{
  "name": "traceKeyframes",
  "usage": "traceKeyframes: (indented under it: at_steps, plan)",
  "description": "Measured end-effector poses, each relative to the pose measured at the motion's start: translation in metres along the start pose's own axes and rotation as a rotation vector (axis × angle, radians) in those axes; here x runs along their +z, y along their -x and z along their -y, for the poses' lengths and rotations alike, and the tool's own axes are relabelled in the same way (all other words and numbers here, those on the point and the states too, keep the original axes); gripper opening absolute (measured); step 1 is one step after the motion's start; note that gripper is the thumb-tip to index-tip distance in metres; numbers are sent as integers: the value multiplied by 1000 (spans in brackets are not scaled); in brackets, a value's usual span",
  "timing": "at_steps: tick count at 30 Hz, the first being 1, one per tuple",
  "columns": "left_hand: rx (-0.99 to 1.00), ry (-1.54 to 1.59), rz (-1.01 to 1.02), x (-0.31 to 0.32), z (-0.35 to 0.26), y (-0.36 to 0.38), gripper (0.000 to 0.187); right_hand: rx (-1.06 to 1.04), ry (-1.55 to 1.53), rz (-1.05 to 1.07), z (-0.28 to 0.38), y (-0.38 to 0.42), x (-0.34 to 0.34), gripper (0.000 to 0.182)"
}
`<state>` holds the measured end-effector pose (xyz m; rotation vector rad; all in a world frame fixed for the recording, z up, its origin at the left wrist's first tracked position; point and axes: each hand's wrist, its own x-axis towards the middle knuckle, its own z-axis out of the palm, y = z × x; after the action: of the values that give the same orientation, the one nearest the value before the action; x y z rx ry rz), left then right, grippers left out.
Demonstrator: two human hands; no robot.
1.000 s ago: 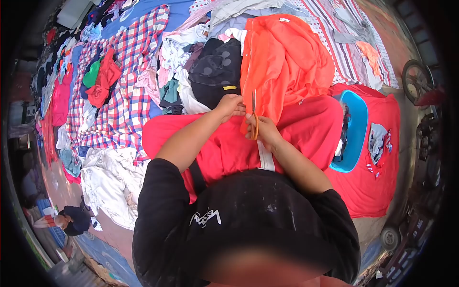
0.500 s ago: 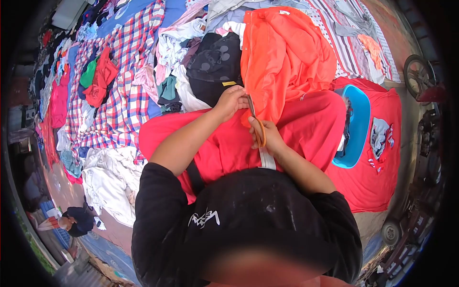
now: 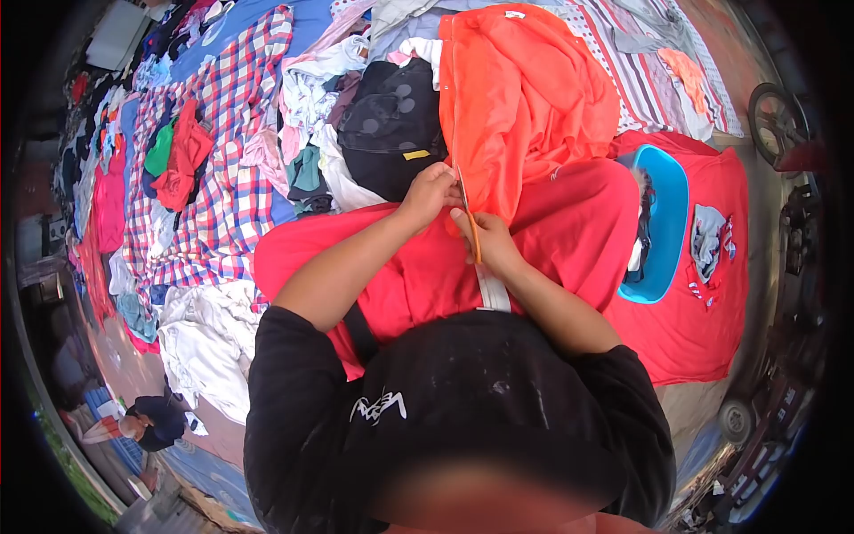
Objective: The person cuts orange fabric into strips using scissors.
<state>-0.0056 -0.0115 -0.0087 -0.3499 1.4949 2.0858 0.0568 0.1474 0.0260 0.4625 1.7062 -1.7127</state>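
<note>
An orange jacket (image 3: 529,98) lies spread over my red-trousered lap. My left hand (image 3: 429,193) pinches its left edge. In my right hand (image 3: 489,238) are scissors with orange handles (image 3: 475,233), their blades pointing away from me along the jacket's edge, close to my left fingertips. Just left of the jacket lies a black garment with grey dots (image 3: 387,125) and a small yellow patch. How far the blades are apart is too small to tell.
A blue basin (image 3: 665,222) with dark items stands on red cloth (image 3: 703,347) to the right. Clothes lie on a checked cloth (image 3: 236,147) to the left, with white fabric (image 3: 209,343) nearer me. Another person (image 3: 156,422) is at the lower left. A wheel (image 3: 778,120) shows at the right.
My right hand and the scissors have shifted slightly up and left, and the handles now look narrower. My left hand keeps its hold on the jacket's edge. The whole view has shifted a little.
</note>
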Motion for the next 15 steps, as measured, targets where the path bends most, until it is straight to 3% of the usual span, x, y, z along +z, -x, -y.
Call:
traceKeyframes:
  at_steps: [9,15]
  plan:
    - [170,-243,-31,3,12,0,24,-28,12,-17,-11,-17,5,49]
    - [122,-162,2,0,21,-5,22,-76,148,-88,-24,-23,0,54]
